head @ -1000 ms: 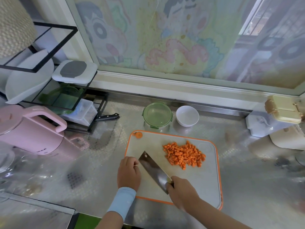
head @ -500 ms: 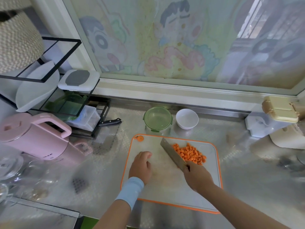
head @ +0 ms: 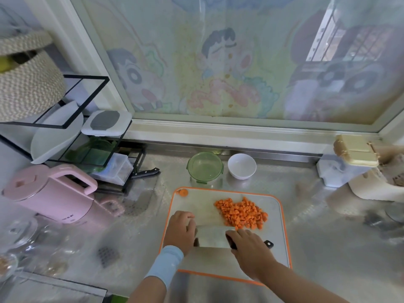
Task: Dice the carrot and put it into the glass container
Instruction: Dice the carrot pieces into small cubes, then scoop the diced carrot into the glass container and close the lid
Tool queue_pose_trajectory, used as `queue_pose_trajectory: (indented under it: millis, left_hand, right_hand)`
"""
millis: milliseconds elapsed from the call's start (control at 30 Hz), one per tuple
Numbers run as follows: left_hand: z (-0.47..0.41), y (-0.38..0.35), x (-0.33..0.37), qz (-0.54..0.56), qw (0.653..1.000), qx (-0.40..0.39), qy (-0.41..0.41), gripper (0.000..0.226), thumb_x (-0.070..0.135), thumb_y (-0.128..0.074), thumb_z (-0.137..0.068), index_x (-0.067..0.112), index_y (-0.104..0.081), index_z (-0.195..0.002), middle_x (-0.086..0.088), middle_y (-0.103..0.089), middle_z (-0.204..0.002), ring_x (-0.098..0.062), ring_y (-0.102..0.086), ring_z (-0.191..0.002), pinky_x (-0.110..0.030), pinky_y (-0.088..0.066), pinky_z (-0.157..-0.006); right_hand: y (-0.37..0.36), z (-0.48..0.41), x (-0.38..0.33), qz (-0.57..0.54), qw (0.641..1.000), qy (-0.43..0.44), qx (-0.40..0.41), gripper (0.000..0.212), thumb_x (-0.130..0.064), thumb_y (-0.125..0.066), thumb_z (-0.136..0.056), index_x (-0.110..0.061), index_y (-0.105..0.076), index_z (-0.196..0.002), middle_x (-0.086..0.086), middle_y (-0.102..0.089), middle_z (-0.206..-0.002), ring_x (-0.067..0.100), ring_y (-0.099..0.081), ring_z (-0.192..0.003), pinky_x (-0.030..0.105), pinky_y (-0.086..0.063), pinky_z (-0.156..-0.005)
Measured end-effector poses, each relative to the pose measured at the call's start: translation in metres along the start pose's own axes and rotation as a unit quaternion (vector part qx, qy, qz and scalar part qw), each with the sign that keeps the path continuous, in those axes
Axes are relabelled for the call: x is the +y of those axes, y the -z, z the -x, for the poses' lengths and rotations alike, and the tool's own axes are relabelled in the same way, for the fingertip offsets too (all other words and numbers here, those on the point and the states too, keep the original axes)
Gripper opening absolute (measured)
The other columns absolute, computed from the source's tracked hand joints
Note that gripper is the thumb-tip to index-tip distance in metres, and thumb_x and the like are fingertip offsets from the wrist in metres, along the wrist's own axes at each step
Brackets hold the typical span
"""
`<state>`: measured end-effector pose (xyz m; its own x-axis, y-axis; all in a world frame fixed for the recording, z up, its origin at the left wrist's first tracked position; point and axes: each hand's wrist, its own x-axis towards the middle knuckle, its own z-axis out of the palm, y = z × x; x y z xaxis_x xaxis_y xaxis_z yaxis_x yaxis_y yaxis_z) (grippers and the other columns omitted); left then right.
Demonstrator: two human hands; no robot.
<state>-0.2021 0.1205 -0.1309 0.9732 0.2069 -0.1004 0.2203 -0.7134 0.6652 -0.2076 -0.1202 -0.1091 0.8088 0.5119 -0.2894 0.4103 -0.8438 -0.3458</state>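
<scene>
Orange carrot dice (head: 241,213); pink kettle (head: 50,193), label (head: 68,219) illegible.

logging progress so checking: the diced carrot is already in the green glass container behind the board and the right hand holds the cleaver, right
Not quite. The diced carrot lies in a pile on the cutting board, not in the glass container behind it, which is empty; the head view shows this. The right hand does hold the cleaver.

Diced orange carrot (head: 241,212) heaped on board, empty green glass container (head: 205,166) upright just beyond
</scene>
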Motion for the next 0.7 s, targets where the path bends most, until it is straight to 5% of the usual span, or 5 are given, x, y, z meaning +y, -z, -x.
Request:
queue_pose_trajectory:
  millis: [133, 233, 500, 700]
  left_hand:
    - [0.011, 0.001, -0.012, -0.125, 0.989, -0.071, -0.034, 0.036, 0.041, -0.04, -0.085, 0.026, -0.066, -0.106, 0.009, -0.058, -0.109, -0.015, -0.048, -0.106, -0.028, -0.04, -0.092]
    - [0.012, 0.0, -0.014, -0.186, 0.973, -0.128, -0.056, 0.029, 0.04, -0.045, -0.091, 0.028, -0.062, -0.111, 0.009, -0.054, -0.115, -0.016, -0.044, -0.11, -0.027, -0.038, -0.093]
    - [-0.023, 0.005, 0.002, -0.185, 0.97, -0.153, -0.045, 0.036, 0.033, -0.047, -0.091, 0.025, -0.058, -0.124, 0.004, -0.052, -0.124, -0.019, -0.042, -0.118, -0.032, -0.037, -0.099]
    - [-0.089, 0.016, 0.026, -0.153, 0.981, -0.104, -0.048, 0.038, 0.03, -0.05, -0.09, 0.02, -0.055, -0.127, -0.001, -0.051, -0.129, -0.021, -0.041, -0.124, -0.035, -0.035, -0.104]
  right_hand:
    - [-0.019, -0.008, -0.01, -0.008, 0.999, 0.038, -0.033, 0.043, -0.003, -0.05, -0.092, -0.025, -0.041, -0.128, -0.002, -0.043, -0.121, 0.021, -0.042, -0.11, 0.03, -0.037, -0.089]
    - [-0.027, -0.015, -0.009, -0.005, 0.998, 0.046, -0.037, 0.046, 0.003, -0.054, -0.086, -0.025, -0.042, -0.12, -0.003, -0.043, -0.117, 0.02, -0.041, -0.108, 0.029, -0.038, -0.085]
    - [-0.01, -0.033, -0.003, 0.052, 0.993, 0.051, -0.093, 0.032, -0.016, -0.053, -0.096, -0.026, -0.047, -0.125, -0.001, -0.052, -0.124, 0.025, -0.05, -0.115, 0.037, -0.04, -0.094]
    - [0.046, -0.096, -0.006, 0.046, 0.998, 0.041, -0.029, 0.043, -0.025, -0.047, -0.099, -0.027, -0.043, -0.142, 0.001, -0.046, -0.139, 0.026, -0.045, -0.129, 0.039, -0.037, -0.106]
